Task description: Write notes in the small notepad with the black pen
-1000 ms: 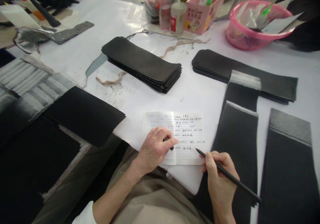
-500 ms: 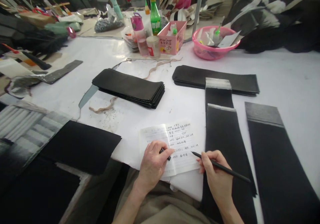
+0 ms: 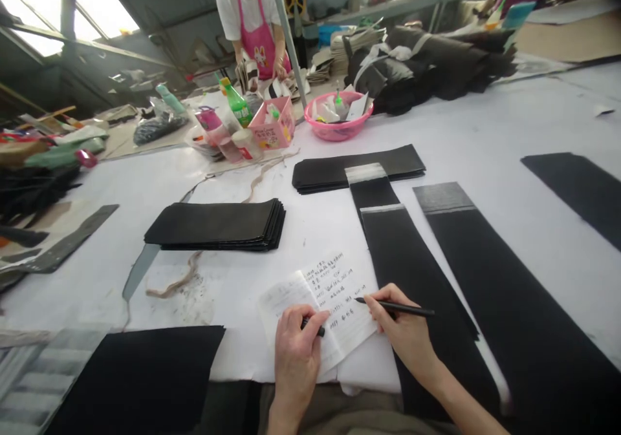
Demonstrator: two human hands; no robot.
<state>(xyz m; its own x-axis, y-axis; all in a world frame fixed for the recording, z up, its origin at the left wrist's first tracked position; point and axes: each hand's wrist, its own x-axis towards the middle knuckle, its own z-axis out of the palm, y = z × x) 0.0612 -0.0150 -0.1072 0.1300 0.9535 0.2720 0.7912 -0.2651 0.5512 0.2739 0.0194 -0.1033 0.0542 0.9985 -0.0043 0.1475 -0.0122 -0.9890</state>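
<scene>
An open notebook [image 3: 347, 341] with handwritten lines on its right page lies at the table's front edge. My left hand [image 3: 298, 344] rests on it near the fold, fingers curled round a small black pen cap [image 3: 314, 327]. In my right hand [image 3: 402, 328] is a black pen [image 3: 405, 307], pinched between thumb and fingers, its tip pointing left over the written page. Whether the tip touches the paper I cannot tell. Just right of the notebook, beside my right hand, lies a long black strip [image 3: 412, 254] with a pale top edge.
Stacks of black pieces lie left [image 3: 213, 225] and farther back [image 3: 320, 173]. Another black strip [image 3: 466, 247] lies to the right. Behind stand a pink basin [image 3: 339, 130], a pink box [image 3: 269, 134] and a green bottle [image 3: 237, 104]. A person in a pink apron [image 3: 262, 34] handles pieces across the table.
The view has swung right and tilted, bringing the co-worker's upper body and more of the right side into sight. Both hands keep their hold; the pen lies flatter and nearer the writing.
</scene>
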